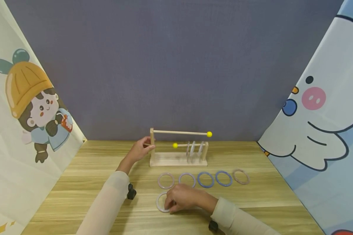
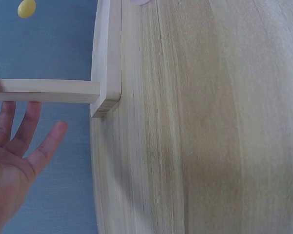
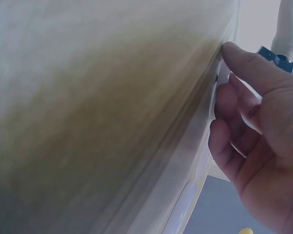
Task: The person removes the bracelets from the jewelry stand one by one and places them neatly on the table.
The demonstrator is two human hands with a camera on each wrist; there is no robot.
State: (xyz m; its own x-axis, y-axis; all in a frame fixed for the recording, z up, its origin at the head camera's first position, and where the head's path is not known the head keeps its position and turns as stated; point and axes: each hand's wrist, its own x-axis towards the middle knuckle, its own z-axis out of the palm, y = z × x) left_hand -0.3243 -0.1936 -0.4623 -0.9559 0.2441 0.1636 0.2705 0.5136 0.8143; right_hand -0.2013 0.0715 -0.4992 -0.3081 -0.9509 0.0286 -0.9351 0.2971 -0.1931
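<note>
A wooden rack (image 1: 170,160) stands at the back of the table, with two rods tipped by yellow balls (image 1: 209,134). My left hand (image 1: 139,149) grips its left post (image 2: 49,90), the thumb in front and fingers behind. Several pale rings (image 1: 192,148) hang on the lower rod at the right post. Nearer me, a whitish ring (image 1: 157,202) lies flat on the wood. My right hand (image 1: 182,197) pinches its right rim between thumb and fingers; the hand covers that part. In the right wrist view the fingertips (image 3: 228,48) reach the tabletop.
A row of rings lies between rack and right hand: a pinkish ring (image 1: 165,188), a lilac ring (image 1: 179,179), two blue rings (image 1: 206,187) and a beige-pink ring (image 1: 248,179). A grey wall (image 1: 176,65) rises behind the table (image 1: 267,195), and printed cloths (image 1: 335,137) flank it.
</note>
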